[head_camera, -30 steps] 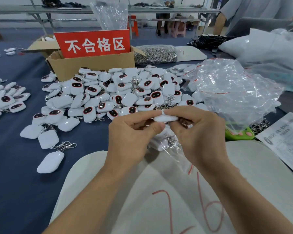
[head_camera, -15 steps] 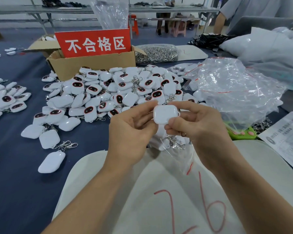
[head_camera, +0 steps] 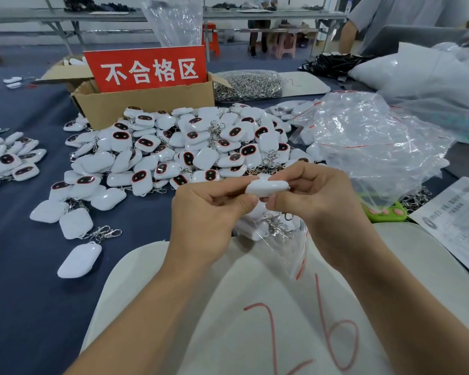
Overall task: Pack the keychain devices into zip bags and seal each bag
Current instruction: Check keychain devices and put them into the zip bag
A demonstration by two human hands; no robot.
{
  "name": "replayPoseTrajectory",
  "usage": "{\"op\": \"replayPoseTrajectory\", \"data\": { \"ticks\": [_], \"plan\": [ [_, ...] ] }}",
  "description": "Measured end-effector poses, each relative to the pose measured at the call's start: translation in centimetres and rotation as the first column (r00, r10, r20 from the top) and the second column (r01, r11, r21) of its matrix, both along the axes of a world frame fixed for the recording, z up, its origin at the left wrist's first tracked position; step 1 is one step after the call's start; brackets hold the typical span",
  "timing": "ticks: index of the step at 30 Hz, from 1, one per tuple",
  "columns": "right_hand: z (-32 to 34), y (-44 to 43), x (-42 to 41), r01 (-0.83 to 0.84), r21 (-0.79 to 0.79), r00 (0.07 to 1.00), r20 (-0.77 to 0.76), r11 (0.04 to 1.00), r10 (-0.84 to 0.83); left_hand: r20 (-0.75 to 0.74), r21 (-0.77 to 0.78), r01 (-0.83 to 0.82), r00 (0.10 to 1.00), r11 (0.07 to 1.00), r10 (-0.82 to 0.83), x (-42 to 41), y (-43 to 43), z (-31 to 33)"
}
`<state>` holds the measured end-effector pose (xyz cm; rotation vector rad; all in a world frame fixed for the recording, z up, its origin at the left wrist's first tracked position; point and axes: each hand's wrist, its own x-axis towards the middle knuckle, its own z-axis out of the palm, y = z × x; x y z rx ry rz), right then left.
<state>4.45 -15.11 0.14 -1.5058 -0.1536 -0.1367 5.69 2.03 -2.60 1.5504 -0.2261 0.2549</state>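
Bright, even light left only soft shadows, white glare glinted on the crumpled plastic bags [head_camera: 377, 136], the wide lens bowed the edges, and the far tables [head_camera: 65, 14] looked slightly soft.

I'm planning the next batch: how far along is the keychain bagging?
Done: a few filled zip bags seem to lie beside the device pile. In hand: left hand and right hand pinch one white device over a part-filled zip bag, apparently unsealed. Left: that pile lies loose.
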Motion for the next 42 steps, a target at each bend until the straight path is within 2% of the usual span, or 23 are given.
{"op": "replayPoseTrajectory", "data": {
  "ticks": [4, 8, 10, 11, 12, 13, 15, 17, 18, 19, 20, 22, 24, 26, 29, 32, 35, 37, 38, 39, 40, 41, 42],
  "plan": [
    [-0.2, -0.3, 0.1, -0.031, -0.026, 0.999, 0.020, 0.999, 0.032, 0.034, 0.015, -0.034, 0.999, 0.999, 0.033, 0.0, -0.1, -0.1],
    [0.2, -1.1, 0.2, -0.218, 0.171, 0.964, -0.117, 0.961, 0.239, 0.058, 0.007, -0.018, 0.998, 1.000, 0.017, -0.2, -0.1, 0.3],
    [0.5, -1.5, 0.4, -0.166, 0.146, 0.974, -0.128, 0.975, 0.185, 0.028, 0.011, -0.031, 0.999, 0.999, 0.031, -0.7, -0.3, 0.5],
    [0.5, -1.7, 0.5, -0.079, 0.091, 0.990, -0.111, 0.993, 0.089, 0.021, 0.063, -0.058, 0.998, 0.996, 0.057, -1.1, -0.4, 0.6],
    [0.5, -2.0, 0.7, 0.031, 0.027, 0.996, -0.080, 0.999, -0.029, 0.043, 0.177, -0.091, 0.995, 0.980, 0.085, -1.5, -0.7, 0.6],
    [0.4, -2.4, 1.0, 0.145, -0.035, 0.988, -0.042, 0.989, -0.147, 0.082, 0.323, -0.113, 0.992, 0.940, 0.091, -2.0, -1.3, 0.4],
    [0.4, -3.1, 1.4, 0.277, -0.091, 0.960, -0.009, 0.956, -0.279, 0.180, 0.597, -0.164, 0.981, 0.785, 0.068, -3.3, -2.6, 0.1],
    [0.6, -3.6, 1.5, 0.278, -0.076, 0.959, -0.031, 0.958, -0.281, 0.267, 0.782, -0.229, 0.963, 0.580, 0.020, -4.2, -3.8, -0.2],
    [0.7, -3.7, 1.5, 0.250, -0.063, 0.966, -0.051, 0.966, -0.253, 0.273, 0.826, -0.235, 0.962, 0.512, 0.001, -4.3, -4.1, -0.2],
    [0.8, -3.9, 1.3, 0.212, -0.048, 0.974, -0.073, 0.976, -0.215, 0.278, 0.835, -0.248, 0.961, 0.492, 0.012, -4.2, -4.1, -0.3],
    [0.9, -4.1, 1.2, 0.165, -0.029, 0.981, -0.095, 0.986, -0.167, 0.256, 0.817, -0.235, 0.966, 0.526, 0.034, -4.1, -3.9, -0.4],
    [1.2, -4.4, 1.0, 0.027, -0.003, 0.992, -0.125, 1.000, -0.027, 0.139, 0.726, -0.159, 0.987, 0.669, 0.083, -3.8, -3.5, -0.3],
    [1.4, -4.3, 0.8, -0.115, -0.041, 0.982, -0.156, 0.992, 0.108, 0.042, 0.588, -0.094, 0.995, 0.803, 0.085, -3.5, -3.2, -0.3],
    [1.3, -4.2, 0.7, -0.125, -0.145, 0.978, -0.187, 0.982, 0.097, 0.057, 0.487, -0.107, 0.994, 0.867, 0.090, -3.6, -3.2, -0.1],
    [1.1, -3.3, 0.7, -0.051, -0.311, 0.987, -0.162, 0.949, 0.000, 0.145, 0.445, -0.173, 0.982, 0.879, 0.120, -3.7, -3.0, 0.1],
    [0.5, -2.0, 0.3, -0.037, -0.477, 0.996, -0.084, 0.878, -0.004, 0.238, 0.467, -0.217, 0.964, 0.858, 0.114, -3.9, -3.2, 0.1],
    [-0.2, -0.5, 0.3, 0.033, -0.711, 0.999, 0.008, 0.702, -0.039, 0.291, 0.411, -0.225, 0.951, 0.884, 0.106, -3.9, -3.1, 0.1],
    [-0.5, 0.0, 0.1, 0.115, -0.789, 0.993, 0.096, 0.604, -0.063, 0.315, 0.365, -0.241, 0.941, 0.899, 0.124, -3.8, -2.9, 0.2],
    [-0.3, 0.1, 0.2, 0.165, -0.739, 0.986, 0.136, 0.653, -0.095, 0.322, 0.335, -0.268, 0.934, 0.903, 0.157, -3.6, -2.7, 0.2],
    [0.0, 0.0, 0.3, 0.229, -0.601, 0.973, 0.173, 0.765, -0.156, 0.314, 0.299, -0.306, 0.926, 0.904, 0.210, -3.3, -2.5, 0.2],
    [0.4, -0.4, 0.6, 0.308, -0.388, 0.949, 0.194, 0.869, -0.249, 0.284, 0.260, -0.347, 0.919, 0.901, 0.272, -2.8, -2.2, 0.2],
    [0.6, -1.2, 1.0, 0.409, -0.212, 0.906, 0.205, 0.887, -0.369, 0.240, 0.219, -0.380, 0.914, 0.899, 0.328, -2.3, -1.8, 0.1],
    [0.6, -1.9, 1.6, 0.478, -0.146, 0.871, 0.203, 0.866, -0.447, 0.191, 0.175, -0.407, 0.907, 0.896, 0.374, -1.7, -1.5, 0.1]
  ]
}}
